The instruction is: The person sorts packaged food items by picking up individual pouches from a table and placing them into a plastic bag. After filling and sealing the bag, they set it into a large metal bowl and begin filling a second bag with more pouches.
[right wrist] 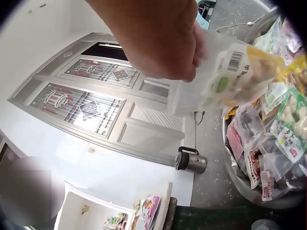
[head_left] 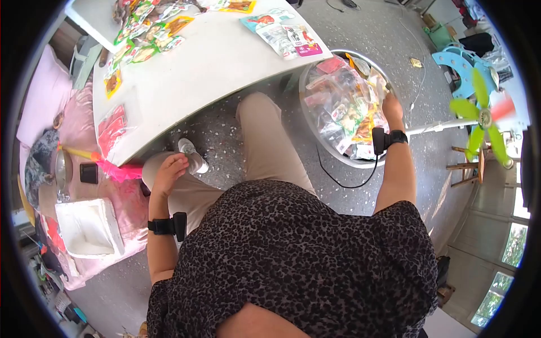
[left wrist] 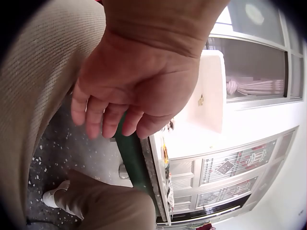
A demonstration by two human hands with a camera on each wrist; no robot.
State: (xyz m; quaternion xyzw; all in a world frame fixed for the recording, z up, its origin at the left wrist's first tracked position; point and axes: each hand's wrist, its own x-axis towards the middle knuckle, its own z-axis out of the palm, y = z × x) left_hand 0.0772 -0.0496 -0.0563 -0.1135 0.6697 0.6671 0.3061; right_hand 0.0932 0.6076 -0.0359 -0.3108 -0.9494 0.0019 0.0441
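My right hand (head_left: 393, 108) grips the upper edge of a clear and yellow plastic food packet (right wrist: 240, 72) with a barcode on it. Below the packet, a round metal basin (head_left: 305, 107) on the floor is heaped with sealed food packets (right wrist: 290, 143), some red, some green and white, some yellow. My left hand (head_left: 171, 173) hangs by my left thigh with nothing in it. Its palm and loosely bent fingers show in the left wrist view.
A white table (head_left: 208, 62) carries several packets (head_left: 149, 42) and a larger white and purple bag (head_left: 290, 36). At left, a white foam box (head_left: 117, 225) sits on a pink-covered bed. A green-bladed fan (head_left: 484, 117) stands at right. Beside the basin runs a black cable (head_left: 338, 183).
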